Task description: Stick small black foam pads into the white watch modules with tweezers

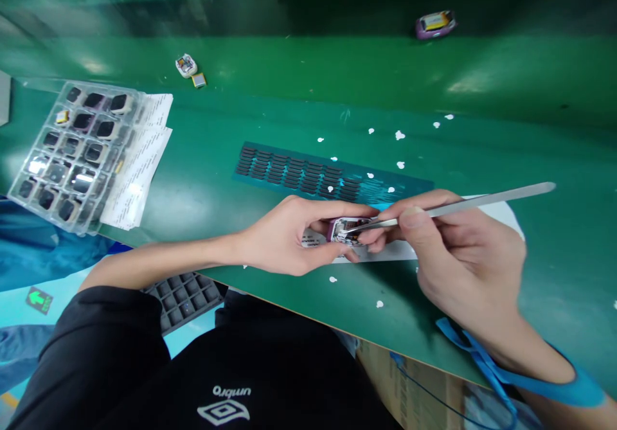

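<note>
Between the thumb and fingers of my left hand (294, 234) is a small purple-rimmed watch case (331, 229), its open side with the inner parts facing up. My right hand (463, 250) grips metal tweezers (491, 198), whose tips reach into the case. Whether the tips pinch a part cannot be made out. Under both hands lies a white printed paper (385, 252), mostly covered. Just beyond them is a blue sheet (400, 182) with rows of dark strips (289, 170). Small white stickers (400, 135) are scattered around.
At the left, a clear tray (62, 160) of watch cases rests by printed sheets (137, 179). Farther back are an opened white case (186, 65), a battery (198, 80) and a purple case (435, 25). A blue wrist strap (544, 382) trails a cord past the table's front edge.
</note>
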A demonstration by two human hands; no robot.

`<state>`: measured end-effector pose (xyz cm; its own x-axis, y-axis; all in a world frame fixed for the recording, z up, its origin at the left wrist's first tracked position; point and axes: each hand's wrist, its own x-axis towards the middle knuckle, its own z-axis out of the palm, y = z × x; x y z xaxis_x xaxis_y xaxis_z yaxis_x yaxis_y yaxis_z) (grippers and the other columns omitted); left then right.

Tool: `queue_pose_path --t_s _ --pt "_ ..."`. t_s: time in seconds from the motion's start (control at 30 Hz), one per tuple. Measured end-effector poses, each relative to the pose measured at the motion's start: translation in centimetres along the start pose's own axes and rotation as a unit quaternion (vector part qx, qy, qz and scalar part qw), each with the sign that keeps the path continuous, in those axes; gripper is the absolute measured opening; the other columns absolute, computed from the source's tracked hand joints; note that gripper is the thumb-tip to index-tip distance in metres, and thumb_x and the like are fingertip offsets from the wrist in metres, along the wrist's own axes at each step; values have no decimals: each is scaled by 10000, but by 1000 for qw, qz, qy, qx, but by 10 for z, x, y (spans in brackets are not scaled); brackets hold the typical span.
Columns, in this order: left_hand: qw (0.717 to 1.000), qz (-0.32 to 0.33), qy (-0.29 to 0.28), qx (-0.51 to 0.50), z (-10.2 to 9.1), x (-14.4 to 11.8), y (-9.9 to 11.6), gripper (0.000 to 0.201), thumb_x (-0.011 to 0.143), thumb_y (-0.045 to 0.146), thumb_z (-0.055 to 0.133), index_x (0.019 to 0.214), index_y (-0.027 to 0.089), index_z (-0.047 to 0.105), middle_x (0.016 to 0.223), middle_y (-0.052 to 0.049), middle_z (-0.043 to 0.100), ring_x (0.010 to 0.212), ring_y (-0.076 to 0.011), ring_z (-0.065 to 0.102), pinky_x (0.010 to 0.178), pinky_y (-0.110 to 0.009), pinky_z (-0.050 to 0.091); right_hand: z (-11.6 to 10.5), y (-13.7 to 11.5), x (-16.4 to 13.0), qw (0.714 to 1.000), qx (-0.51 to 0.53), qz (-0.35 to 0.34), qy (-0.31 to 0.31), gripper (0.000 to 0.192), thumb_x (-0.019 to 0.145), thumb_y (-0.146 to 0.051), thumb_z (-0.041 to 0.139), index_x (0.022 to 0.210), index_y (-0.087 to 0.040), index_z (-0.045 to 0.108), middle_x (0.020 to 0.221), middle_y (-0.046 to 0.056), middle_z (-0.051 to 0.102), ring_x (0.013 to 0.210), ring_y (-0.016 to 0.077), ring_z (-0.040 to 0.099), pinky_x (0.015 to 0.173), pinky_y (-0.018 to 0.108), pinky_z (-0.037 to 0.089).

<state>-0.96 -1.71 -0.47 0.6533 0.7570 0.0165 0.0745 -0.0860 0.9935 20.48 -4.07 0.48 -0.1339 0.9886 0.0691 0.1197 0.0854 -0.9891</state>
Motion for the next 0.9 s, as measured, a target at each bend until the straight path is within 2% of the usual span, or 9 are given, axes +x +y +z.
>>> queue_pose_path --t_s 0.13,0.3,0.53,0.73,0.9 --pt "1000 -2 -4 30 -1 1 2 462 937 204 679 1387 100 656 1083 -94 802 833 -173 763 730 -254 635 0 0 -1 1000 -14 8 -10 221 1076 -417 608 910 -315 711 829 1 732 670 194 738 638 357 672" --pt "999 12 -6 39 -1 0 2 450 947 227 670 1373 83 661 997 -79 792 772 -161 731 701 -247 615 4 3 1 1000 5 -9 -2 214 1065 -366 637 886 -277 713 823 3 742 658 173 743 604 314 676" --pt "999 0 -3 44 1 1 0 488 924 228 673 1389 81 663 957 -66 778 701 -136 693 657 -219 574 4 2 4 1000 15 -2 5 298 1021 -462 701 867 -208 712 777 22 759 621 165 742 593 280 680" --pt "999 -3 2 52 2 0 -1 527 934 246 652 1412 24 640 936 -83 765 658 -127 679 596 -206 542 2 3 5 1000 9 7 -4 299 1030 -487 680 856 -245 709 740 2 748 605 152 733 588 253 658" --pt "999 2 8 52 5 0 -1 513 942 250 641 1413 46 645 901 -74 768 633 -131 674 581 -212 540 1 7 3 1000 9 -2 -4 231 1045 -458 663 892 -293 713 745 -8 760 595 168 734 568 274 656"
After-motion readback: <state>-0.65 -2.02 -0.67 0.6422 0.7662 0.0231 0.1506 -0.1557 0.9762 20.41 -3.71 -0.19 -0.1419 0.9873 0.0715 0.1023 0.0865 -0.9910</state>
